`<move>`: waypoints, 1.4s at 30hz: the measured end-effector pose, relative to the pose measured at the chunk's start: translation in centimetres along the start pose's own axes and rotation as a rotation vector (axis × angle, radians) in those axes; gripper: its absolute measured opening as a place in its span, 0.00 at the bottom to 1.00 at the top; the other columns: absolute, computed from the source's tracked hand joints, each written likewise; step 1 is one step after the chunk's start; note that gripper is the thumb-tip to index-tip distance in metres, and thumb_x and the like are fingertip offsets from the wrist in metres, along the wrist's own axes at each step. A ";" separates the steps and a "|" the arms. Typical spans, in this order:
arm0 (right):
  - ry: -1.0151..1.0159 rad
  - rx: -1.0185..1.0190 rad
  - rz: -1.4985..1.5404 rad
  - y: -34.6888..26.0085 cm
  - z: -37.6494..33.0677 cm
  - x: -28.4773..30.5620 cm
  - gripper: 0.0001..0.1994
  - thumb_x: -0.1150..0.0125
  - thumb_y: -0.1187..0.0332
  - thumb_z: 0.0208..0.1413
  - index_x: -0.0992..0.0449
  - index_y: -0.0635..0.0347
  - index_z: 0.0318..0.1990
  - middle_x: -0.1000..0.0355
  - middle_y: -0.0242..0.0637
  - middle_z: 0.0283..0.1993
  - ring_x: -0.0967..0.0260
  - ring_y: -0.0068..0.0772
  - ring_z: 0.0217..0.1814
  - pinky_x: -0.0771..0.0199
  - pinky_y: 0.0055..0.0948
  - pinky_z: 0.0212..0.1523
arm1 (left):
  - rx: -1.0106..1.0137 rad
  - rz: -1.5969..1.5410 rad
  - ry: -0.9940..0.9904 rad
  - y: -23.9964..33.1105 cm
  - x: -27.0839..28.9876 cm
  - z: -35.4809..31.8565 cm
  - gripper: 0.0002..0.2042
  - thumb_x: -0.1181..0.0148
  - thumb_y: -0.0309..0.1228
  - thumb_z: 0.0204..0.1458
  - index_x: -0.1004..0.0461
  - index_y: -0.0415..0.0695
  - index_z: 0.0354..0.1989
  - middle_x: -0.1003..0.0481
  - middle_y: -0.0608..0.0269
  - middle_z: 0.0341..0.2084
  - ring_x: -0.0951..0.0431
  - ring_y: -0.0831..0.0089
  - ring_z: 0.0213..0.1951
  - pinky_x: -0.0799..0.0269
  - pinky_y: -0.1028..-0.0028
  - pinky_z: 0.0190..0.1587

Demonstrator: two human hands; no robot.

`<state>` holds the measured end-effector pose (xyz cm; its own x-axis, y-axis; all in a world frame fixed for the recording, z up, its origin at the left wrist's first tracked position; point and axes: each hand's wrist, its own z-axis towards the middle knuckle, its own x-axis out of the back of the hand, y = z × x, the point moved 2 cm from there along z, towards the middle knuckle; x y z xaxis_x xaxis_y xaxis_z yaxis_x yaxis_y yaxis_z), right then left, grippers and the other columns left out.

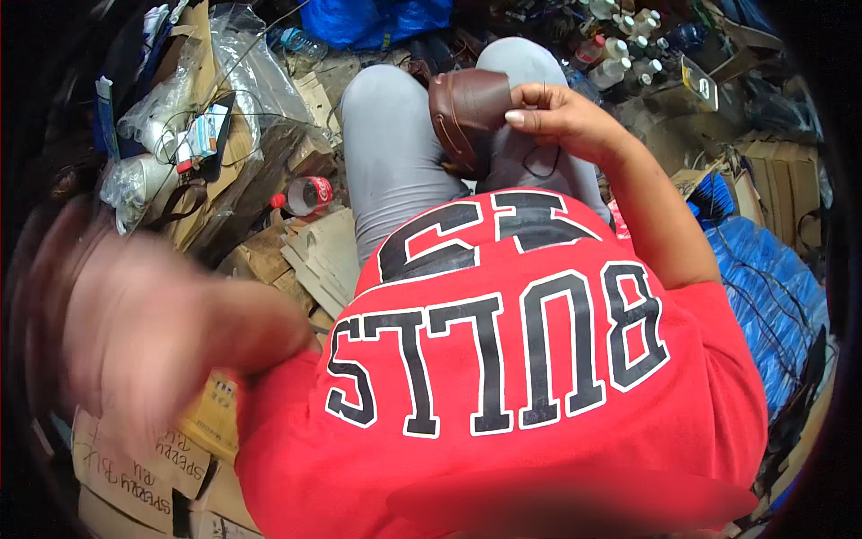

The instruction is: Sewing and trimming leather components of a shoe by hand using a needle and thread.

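Over my knees lies a brown leather shoe upper (pixel 476 101), with a thin leather cord and stitching along its near-left side. My right hand (pixel 548 117) pinches its right edge between thumb and fingers. A fine dark thread loops below that hand, over my right thigh. My left hand (pixel 135 323) is raised at the far left, close to the camera and smeared by motion. A dark brown blur runs along its outer side; I cannot make out what it is or whether the fingers hold anything.
Left of my legs lie clear plastic bags (pixel 247 67), cardboard and a red-labelled bottle (pixel 310 195). Several small capped bottles (pixel 615 67) stand at the far right. Blue plastic sheeting (pixel 763 305) and a cardboard box (pixel 786 189) are at my right. Marked cardboard (pixel 126 476) lies at lower left.
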<state>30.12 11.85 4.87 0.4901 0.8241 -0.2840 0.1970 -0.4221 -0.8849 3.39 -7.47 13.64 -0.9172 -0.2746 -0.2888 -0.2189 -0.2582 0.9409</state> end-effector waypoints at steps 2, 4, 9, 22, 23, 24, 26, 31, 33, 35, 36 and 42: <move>0.022 -0.036 -0.048 2.0 0.1 1.7 0.14 0.39 0.64 0.53 0.27 0.60 0.45 0.27 0.27 0.38 0.31 0.15 0.39 0.31 0.17 0.41 | -0.001 -0.063 0.014 -6.7 -4.8 4.7 0.17 0.60 0.40 0.60 0.29 0.40 0.36 0.25 0.59 0.29 0.24 0.68 0.34 0.30 0.69 0.41; 0.015 0.013 0.054 1.3 -0.5 1.1 0.14 0.39 0.65 0.53 0.27 0.60 0.46 0.27 0.28 0.40 0.32 0.15 0.39 0.32 0.18 0.41 | 0.288 -0.210 0.028 -10.5 -4.5 4.1 0.20 0.62 0.44 0.60 0.30 0.39 0.37 0.26 0.56 0.31 0.26 0.66 0.39 0.35 0.67 0.48; 0.032 -0.046 -0.013 0.7 -0.3 0.3 0.16 0.40 0.62 0.54 0.27 0.59 0.47 0.28 0.26 0.41 0.34 0.16 0.42 0.36 0.17 0.43 | 0.878 -0.530 -0.060 -15.6 -8.5 5.6 0.32 0.63 0.56 0.57 0.33 0.34 0.48 0.27 0.49 0.43 0.28 0.60 0.48 0.36 0.62 0.54; 0.204 -0.022 -0.209 -0.4 -2.5 3.3 0.09 0.46 0.70 0.55 0.28 0.60 0.43 0.39 0.22 0.31 0.45 0.13 0.30 0.44 0.14 0.31 | 0.791 -0.678 -0.109 -17.1 -9.3 6.2 0.27 0.51 0.54 0.53 0.29 0.39 0.44 0.24 0.55 0.39 0.24 0.67 0.43 0.31 0.67 0.50; 0.202 -0.022 -0.212 -0.4 -2.2 3.1 0.09 0.46 0.70 0.55 0.28 0.60 0.43 0.39 0.22 0.31 0.45 0.13 0.30 0.44 0.14 0.31 | 0.794 -0.657 -0.112 -17.4 -9.3 6.2 0.27 0.51 0.55 0.52 0.28 0.41 0.44 0.24 0.55 0.38 0.24 0.68 0.42 0.31 0.68 0.49; 0.225 0.034 -0.376 -0.5 -1.8 2.6 0.07 0.45 0.71 0.55 0.27 0.60 0.40 0.38 0.23 0.32 0.43 0.13 0.31 0.42 0.15 0.33 | 0.791 -0.658 -0.110 -17.5 -9.2 6.1 0.27 0.51 0.55 0.52 0.28 0.41 0.44 0.24 0.55 0.38 0.24 0.68 0.42 0.31 0.68 0.49; 0.246 0.089 -0.541 -0.7 -0.9 1.6 0.05 0.45 0.72 0.55 0.26 0.61 0.38 0.36 0.23 0.33 0.42 0.13 0.33 0.40 0.15 0.34 | 0.817 -0.656 -0.107 -17.5 -9.1 6.0 0.28 0.52 0.56 0.53 0.28 0.41 0.43 0.24 0.56 0.38 0.24 0.68 0.42 0.31 0.68 0.49; 0.139 0.069 -0.478 0.3 1.1 2.7 0.08 0.42 0.75 0.51 0.23 0.64 0.40 0.31 0.26 0.29 0.36 0.15 0.31 0.34 0.18 0.34 | 0.809 -0.689 -0.135 -16.9 -9.4 5.8 0.28 0.56 0.56 0.55 0.29 0.41 0.46 0.24 0.57 0.41 0.23 0.69 0.42 0.31 0.68 0.50; 0.078 0.113 -0.463 0.1 1.6 2.5 0.09 0.41 0.76 0.50 0.23 0.64 0.39 0.29 0.27 0.31 0.35 0.15 0.32 0.34 0.18 0.35 | 0.814 -0.686 -0.129 -17.1 -9.3 5.9 0.28 0.57 0.56 0.55 0.29 0.41 0.46 0.24 0.57 0.40 0.23 0.69 0.42 0.31 0.68 0.50; 0.036 0.111 -0.325 -0.3 1.7 2.1 0.09 0.43 0.78 0.49 0.23 0.64 0.38 0.27 0.28 0.34 0.33 0.16 0.32 0.33 0.19 0.35 | 0.833 -0.665 -0.129 -17.5 -9.3 5.9 0.28 0.58 0.56 0.56 0.29 0.41 0.46 0.24 0.57 0.40 0.23 0.68 0.42 0.31 0.68 0.49; 0.035 0.109 -0.326 -0.4 1.8 2.1 0.09 0.43 0.78 0.49 0.23 0.64 0.38 0.27 0.28 0.34 0.33 0.16 0.32 0.33 0.19 0.35 | 0.832 -0.668 -0.127 -17.6 -9.3 5.9 0.28 0.58 0.56 0.56 0.29 0.41 0.46 0.24 0.57 0.40 0.23 0.68 0.42 0.31 0.68 0.49; -0.051 -0.102 -0.292 -0.8 2.9 2.2 0.09 0.44 0.76 0.46 0.21 0.63 0.36 0.27 0.27 0.28 0.32 0.16 0.30 0.34 0.18 0.34 | 0.844 -0.624 -0.114 -17.4 -9.0 6.3 0.26 0.60 0.54 0.57 0.28 0.41 0.44 0.24 0.56 0.39 0.23 0.68 0.41 0.30 0.66 0.48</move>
<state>28.59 15.10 3.85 0.3578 0.9328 -0.0432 0.4085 -0.1980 -0.8910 13.38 5.29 1.00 -0.5787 -0.2153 -0.7866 -0.7831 0.4162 0.4622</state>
